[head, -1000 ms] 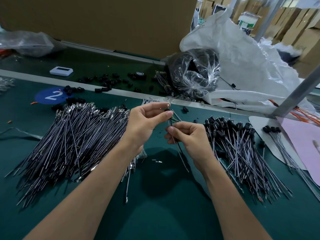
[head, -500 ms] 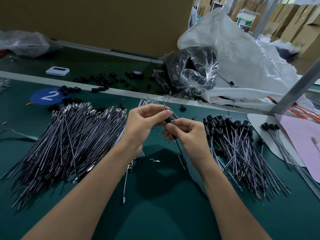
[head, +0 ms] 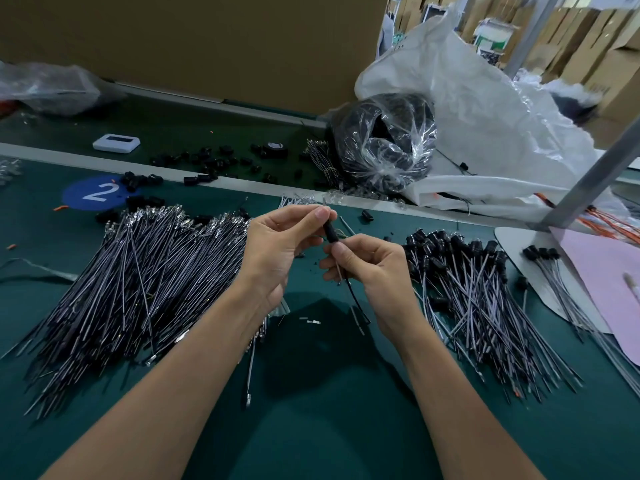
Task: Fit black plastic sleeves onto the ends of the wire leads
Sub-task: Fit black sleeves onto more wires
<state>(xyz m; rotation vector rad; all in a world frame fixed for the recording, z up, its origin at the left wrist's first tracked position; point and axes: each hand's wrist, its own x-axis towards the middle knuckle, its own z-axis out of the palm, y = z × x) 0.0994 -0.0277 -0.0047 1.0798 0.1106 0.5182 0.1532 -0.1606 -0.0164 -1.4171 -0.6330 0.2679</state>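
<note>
Above the middle of the desk (head: 311, 427), a black sleeve (head: 331, 233) is pinched by the left hand (head: 277, 251) and a wire lead (head: 354, 296) by the right hand (head: 370, 268), both grips closed tight, and the lead could be buckled if pushed in crooked.

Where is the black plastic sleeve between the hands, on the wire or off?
On: the black plastic sleeve surrounds the thin wire lead held by left hand and right hand. Fully seated? Cannot tell.
</note>
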